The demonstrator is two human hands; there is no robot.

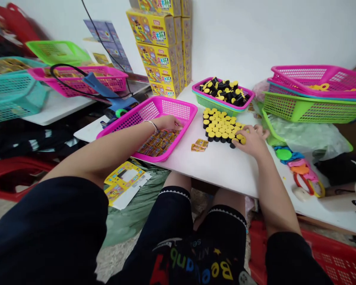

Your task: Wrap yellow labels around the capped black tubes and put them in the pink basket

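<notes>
The right hand [250, 140] is at the near right corner of a tight group of small black cups with yellow lids [221, 128], which stand on the white bench [207, 166]. From this hand, most of the group lies to the left and a little farther away from the person. The cups are mostly upright, so their long axis goes up from the bench, and the fingers come to them from the right side and above. The right hand is clearly the nearer one to the cups; the left hand [172, 123] is well apart from them, inside the pink basket [187, 128].

The right forearm reaches forward, and the palm is turned down. Its fingers are bent, with the thumb toward the person, around the lids at the edge. They seem to touch, but I cannot tell if a cup is firmly gripped.

The left arm goes across the near left side of the basket, with the wrist low. Its fingers are bent down near the far right end of the small packets [158, 143], which lie in rows on the basket floor. Whether it pinches one cannot be seen. Between basket and cups, a few loose packets [199, 145] lie flat on the bench.
</notes>
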